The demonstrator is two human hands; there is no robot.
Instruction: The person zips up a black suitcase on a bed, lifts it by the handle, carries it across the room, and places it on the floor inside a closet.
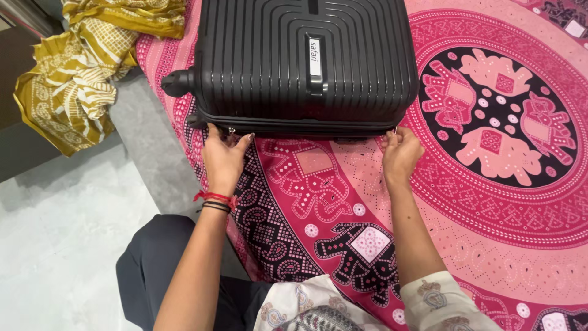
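Observation:
A black ribbed hard-shell suitcase (303,61) lies flat and closed on a bed covered by a pink and black elephant-print sheet (490,202). My left hand (223,158), with red and black threads at the wrist, has its fingertips at the near left edge of the suitcase by the zip line. My right hand (400,153) is curled at the near right corner, fingertips pinching something small at the seam; what it pinches is too small to tell. A black wheel (176,82) sticks out at the suitcase's left side.
A yellow and white patterned cloth (79,73) is heaped beyond the bed's left edge. Grey floor (55,233) lies to the left. My dark-trousered knee (159,263) is against the bed edge.

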